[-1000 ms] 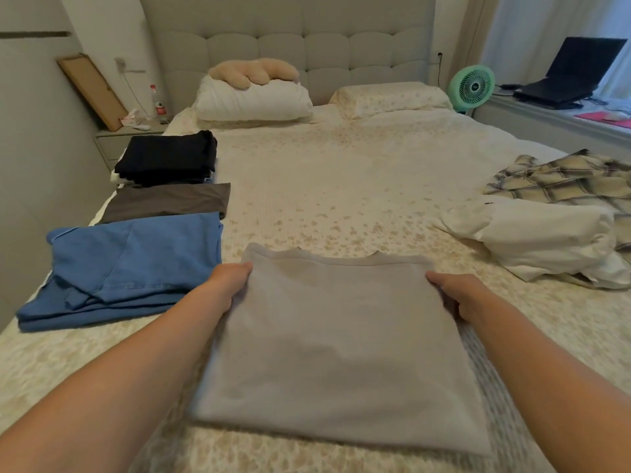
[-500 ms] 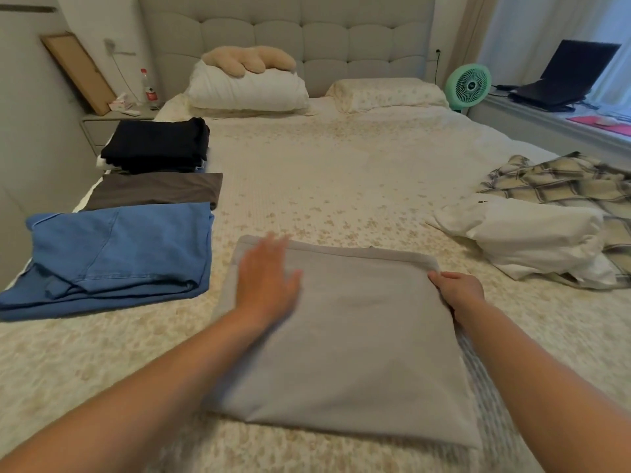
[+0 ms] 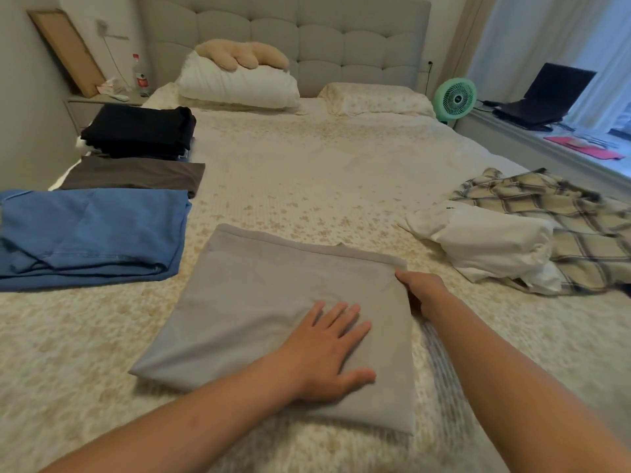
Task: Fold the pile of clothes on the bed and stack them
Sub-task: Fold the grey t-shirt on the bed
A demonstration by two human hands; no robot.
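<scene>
A folded grey garment [image 3: 259, 302] lies flat on the bed [image 3: 324, 172] in front of me. My left hand [image 3: 327, 349] presses flat on its near right part, fingers spread and straight. My right hand [image 3: 421, 290] grips the garment's far right edge, fingers tucked under it. Folded clothes line the left side: a blue one [image 3: 92, 233], a dark grey one [image 3: 136, 174] and a black stack [image 3: 140, 131]. On the right lie an unfolded white garment [image 3: 488, 240] and a plaid shirt [image 3: 560, 220].
Two pillows [image 3: 239, 83] and a plush toy [image 3: 246, 54] sit at the headboard. A nightstand [image 3: 102, 100] with a bottle stands at the far left. A green fan [image 3: 456, 97] and a laptop [image 3: 546, 97] are on the right ledge.
My left hand left the garment's left edge and slid across the top to its near right part. My right hand stayed at the right edge.
</scene>
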